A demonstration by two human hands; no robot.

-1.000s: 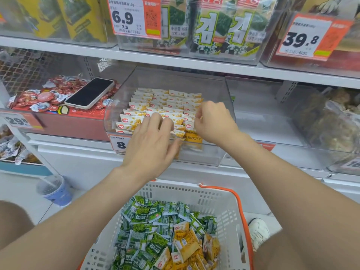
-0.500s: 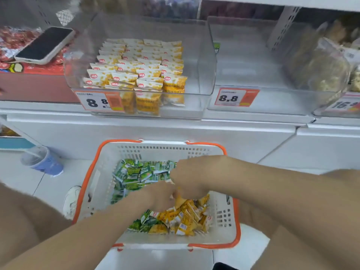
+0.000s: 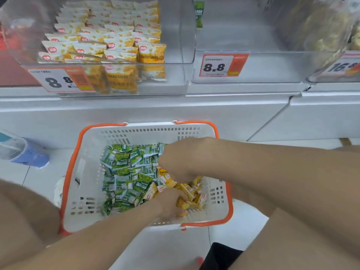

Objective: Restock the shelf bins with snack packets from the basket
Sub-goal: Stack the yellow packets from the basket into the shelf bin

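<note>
A white, orange-rimmed basket [image 3: 87,172] is sitting on the floor below the shelf, holding loose green packets [image 3: 126,172] heaped at its left and yellow packets [image 3: 191,189] at its right. Above, the clear left bin [image 3: 175,75] is displaying overlapping rows of yellow-and-white packets [image 3: 109,41]. The neighbouring right bin [image 3: 253,79] is holding one green packet [image 3: 199,14] upright at its back corner.
</note>
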